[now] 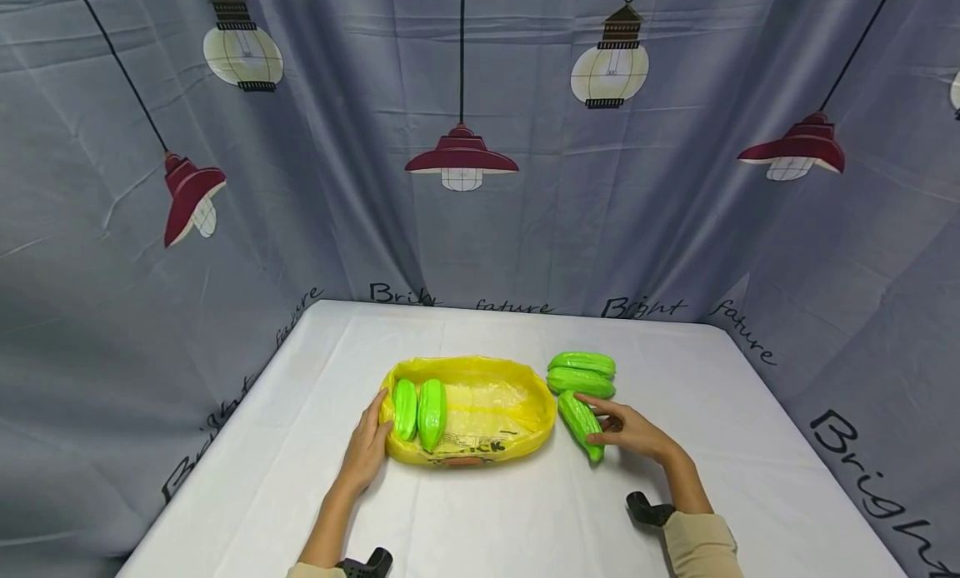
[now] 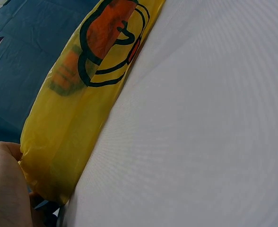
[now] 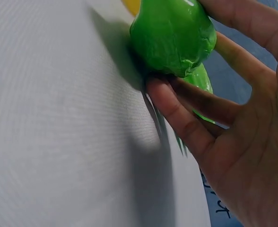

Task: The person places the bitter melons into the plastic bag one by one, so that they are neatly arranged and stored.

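Right fingers point(image 1: 600, 403) pinched a likely light, slick green gourd point(image 1: 576, 421), best held midway; we couldn't tell if left fingers point(image 1: 372, 405) gripped.

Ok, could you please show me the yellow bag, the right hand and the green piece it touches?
Yellow bag point(image 1: 498, 403): head view, bare inner bottom.
Right hand point(image 1: 633, 432): head view, back of the hand.
Touched green piece point(image 1: 577, 421): head view, middle of its body.

My head view looks forward and down over the white table point(image 1: 465, 520). My wrist views look from low and close, tipped sideways: left at the yellow bag point(image 2: 68, 142), right at a green fruit point(image 3: 172, 38), and my head view shows both.
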The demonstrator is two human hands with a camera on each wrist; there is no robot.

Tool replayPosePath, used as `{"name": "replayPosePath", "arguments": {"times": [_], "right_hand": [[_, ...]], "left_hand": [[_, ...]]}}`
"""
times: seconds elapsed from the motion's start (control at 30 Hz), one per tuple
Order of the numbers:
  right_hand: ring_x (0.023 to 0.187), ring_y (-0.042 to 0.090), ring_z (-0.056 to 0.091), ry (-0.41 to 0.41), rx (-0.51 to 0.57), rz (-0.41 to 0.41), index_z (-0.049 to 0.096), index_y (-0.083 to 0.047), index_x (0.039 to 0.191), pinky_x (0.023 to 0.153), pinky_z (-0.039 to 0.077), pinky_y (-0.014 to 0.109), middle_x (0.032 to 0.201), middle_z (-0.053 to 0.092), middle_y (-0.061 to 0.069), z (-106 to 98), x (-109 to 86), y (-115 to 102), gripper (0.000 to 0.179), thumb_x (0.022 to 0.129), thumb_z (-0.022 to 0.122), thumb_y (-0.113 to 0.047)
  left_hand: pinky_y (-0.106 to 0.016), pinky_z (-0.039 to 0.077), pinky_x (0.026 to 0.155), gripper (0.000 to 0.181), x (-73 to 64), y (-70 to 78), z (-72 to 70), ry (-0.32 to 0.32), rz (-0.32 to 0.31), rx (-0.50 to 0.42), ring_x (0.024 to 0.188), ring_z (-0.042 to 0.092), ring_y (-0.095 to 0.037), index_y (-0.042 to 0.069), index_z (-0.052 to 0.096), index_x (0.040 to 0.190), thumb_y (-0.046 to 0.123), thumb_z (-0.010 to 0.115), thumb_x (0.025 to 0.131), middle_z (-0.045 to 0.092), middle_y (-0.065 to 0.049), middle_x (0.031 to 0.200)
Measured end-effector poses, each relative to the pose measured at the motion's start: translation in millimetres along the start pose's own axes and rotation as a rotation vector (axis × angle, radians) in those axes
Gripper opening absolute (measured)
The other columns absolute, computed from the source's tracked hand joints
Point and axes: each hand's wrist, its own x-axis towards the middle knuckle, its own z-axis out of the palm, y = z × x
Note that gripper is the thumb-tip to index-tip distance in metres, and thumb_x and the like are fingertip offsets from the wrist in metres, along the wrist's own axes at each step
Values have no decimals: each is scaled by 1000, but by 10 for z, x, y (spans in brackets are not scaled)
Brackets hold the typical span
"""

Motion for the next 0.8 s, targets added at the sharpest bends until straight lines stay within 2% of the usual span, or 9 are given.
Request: {"name": "replayPosePath", "arguments": {"times": [0.2,0.37,0.8], "right_hand": [[105,39,53,35,11,5,37,-6,141,82,46,46,132,43,28,33,45,237,69,81,71,-16],[108,35,53,49,-14,1,39,-14,142,83,46,43,135,44,20,33,72,408,69,82,71,-23],[115,35,48,43,10,11,42,-23,141,87,43,47,140,42,10,9,59,399,66,81,70,-29]], "left_hand": [[-58,22,103,51,9,-9,4,14,17,25,130,27,-43,15,23,147,15,39,98,30,-24,142],[-58,21,103,51,8,-11,5,18,18,22,130,27,-43,15,23,147,15,39,99,30,-24,143],[-57,21,104,51,12,1,2,5,2,8,130,26,-42,14,21,147,16,38,99,28,-24,143]]}}
